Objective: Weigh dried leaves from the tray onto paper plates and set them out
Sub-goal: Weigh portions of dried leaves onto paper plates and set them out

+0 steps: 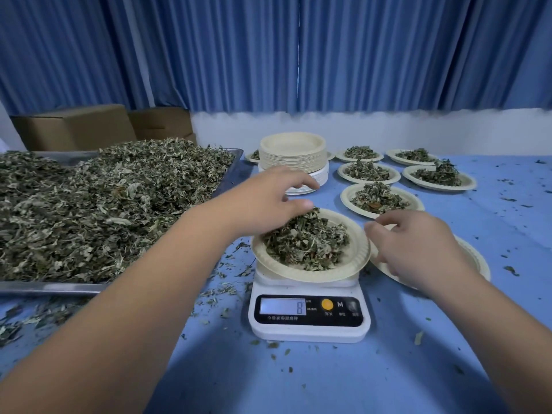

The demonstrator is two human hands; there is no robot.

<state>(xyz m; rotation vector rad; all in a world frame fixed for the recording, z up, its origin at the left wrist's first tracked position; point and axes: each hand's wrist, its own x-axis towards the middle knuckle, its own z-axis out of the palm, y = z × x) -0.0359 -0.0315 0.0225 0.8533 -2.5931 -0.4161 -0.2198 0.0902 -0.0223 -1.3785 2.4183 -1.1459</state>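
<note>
Hovering over the weighing plate [355, 259], the left hand [265, 198] has its fingers loosely spread and relaxed, with the thumb just touching the top of the leaf portion [307, 243] heaped there; nothing is visibly pinched. That plate sits tilted on a white kitchen scale [310, 328], whose display shows an 8. The right hand [418, 249] is just right of it, above an empty plate [478, 261], with its fingers curled toward the weighing plate's rim; I cannot tell whether they grasp the rim or only come close. On the left, a metal tray [44, 288] holds the large pile of dried leaves [104, 204]. Behind the scale stands a stack of plates [292, 153], and to its right lie filled plates [348, 196] set out in rows on the blue tablecloth [298, 383], with one more partly hidden behind the stack. Leaf crumbs [227, 291] are scattered over the cloth near the tray and scale. Cardboard boxes [74, 127] and blue curtains [268, 55] stand at the back.
</note>
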